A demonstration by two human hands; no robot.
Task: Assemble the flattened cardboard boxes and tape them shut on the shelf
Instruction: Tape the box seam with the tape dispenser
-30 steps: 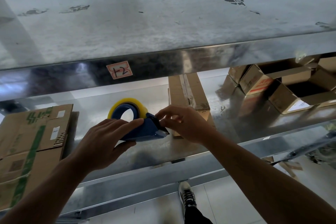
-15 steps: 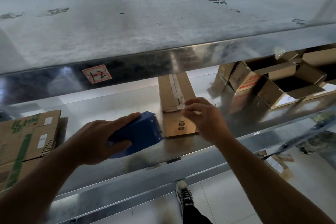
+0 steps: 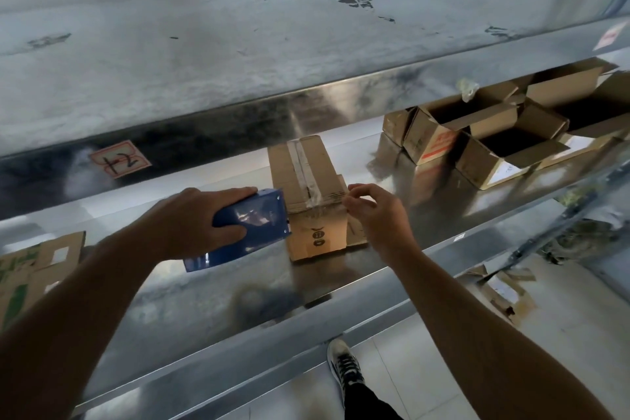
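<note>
Taping of one assembled box [image 3: 308, 181] was in hand. The box was seen standing on the shelf [image 3: 204, 300], directly between the two sets of fingers, its top seam already taped lengthwise. The tape dispenser [image 3: 252, 227] was gripped by the left hand [image 3: 194, 222], whose fingers [image 3: 235, 193] were curled over its blue body. Its mouth was held against the box's left side, near the front top edge. The right hand [image 3: 381, 215] was held at the box's right front corner. Its fingers [image 3: 358, 189] were pinched together, apparently on the free end of the clear tape [image 3: 324, 206], which was stretched across the front top edge from the dispenser. Whether that end was already stuck down could not be told.

The step was judged to be the laying of a cross strip, hardly begun. For the next move, the end would need to be pressed firmly onto the cardboard and the dispenser drawn away under tension, so that the strip could be laid flat and cut. Flattened cardboard [image 3: 34, 269] was lying outside the left fingers, not yet assembled. Open boxes [image 3: 477, 150] were standing well beyond the right fingers.
</note>
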